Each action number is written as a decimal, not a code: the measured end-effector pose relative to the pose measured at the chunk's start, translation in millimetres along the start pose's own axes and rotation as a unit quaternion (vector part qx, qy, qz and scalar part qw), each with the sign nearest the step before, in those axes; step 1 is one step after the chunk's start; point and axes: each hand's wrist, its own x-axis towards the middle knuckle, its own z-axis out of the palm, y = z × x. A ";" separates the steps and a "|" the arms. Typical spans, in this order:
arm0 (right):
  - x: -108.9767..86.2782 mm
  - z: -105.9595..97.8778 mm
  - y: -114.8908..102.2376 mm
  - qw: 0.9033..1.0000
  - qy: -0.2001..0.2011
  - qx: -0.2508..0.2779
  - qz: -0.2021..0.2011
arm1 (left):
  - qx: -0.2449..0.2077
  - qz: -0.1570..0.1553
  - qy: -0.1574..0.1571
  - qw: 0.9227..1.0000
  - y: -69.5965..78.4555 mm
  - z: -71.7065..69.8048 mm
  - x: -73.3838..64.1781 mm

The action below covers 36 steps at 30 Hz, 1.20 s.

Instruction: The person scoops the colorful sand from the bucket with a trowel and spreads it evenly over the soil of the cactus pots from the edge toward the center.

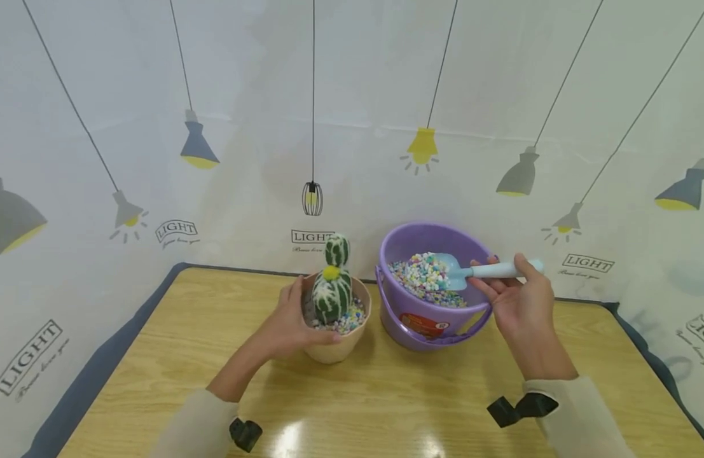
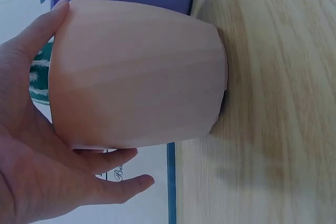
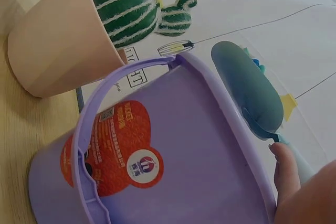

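My left hand [image 1: 285, 324] grips the rim of a peach flowerpot [image 2: 139, 74], its thumb on the near side. Out of the pot rises a green cactus [image 1: 332, 289] with white stripes and a yellow flower, with small coloured pebbles [image 1: 354, 318] around its base. The right hand [image 1: 523, 302] holds a light blue shovel [image 3: 249, 87] by the handle. Its scoop, heaped with coloured pebbles [image 1: 427, 270], is over the mouth of a purple bucket [image 1: 437, 232]. More such pebbles lie inside the bucket, just below the scoop.
The pot and bucket stand side by side on a wooden table [image 1: 174, 356]. Behind them hangs a pale cloth [image 1: 260, 165] printed with lamps. The bucket's handle [image 3: 86, 124] is folded down on its near side, across a red label [image 3: 123, 153].
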 end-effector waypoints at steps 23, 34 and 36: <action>-19.9 -4.3 17.3 1.000 -0.005 0.013 -0.003 | -0.002 0.009 -0.042 0.999 -7.1 -18.3 -0.9; -33.1 -0.7 33.1 0.999 0.021 0.007 -0.026 | 0.019 -0.002 -0.017 1.000 -3.7 -7.2 -2.4; -34.6 1.4 37.2 0.999 0.028 0.006 -0.032 | 0.013 0.005 -0.031 0.999 -5.8 -11.1 0.6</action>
